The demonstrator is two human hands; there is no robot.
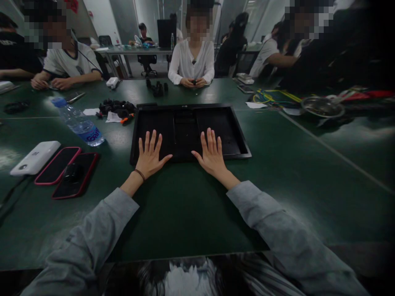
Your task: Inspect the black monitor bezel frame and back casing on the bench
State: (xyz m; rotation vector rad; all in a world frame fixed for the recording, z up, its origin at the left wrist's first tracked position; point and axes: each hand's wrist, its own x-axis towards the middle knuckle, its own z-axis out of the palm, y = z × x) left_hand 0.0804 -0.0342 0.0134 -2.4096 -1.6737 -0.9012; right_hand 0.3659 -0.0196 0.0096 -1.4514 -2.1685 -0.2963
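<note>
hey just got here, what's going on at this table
Someone in grey sleeves has both hands spread flat, palms down, at the near side of a shallow black tray. The left hand and right hand grip nothing; whether they press on the tray is hard to tell. A water bottle is left of the tray, and a person in white sits across the table.
</note>
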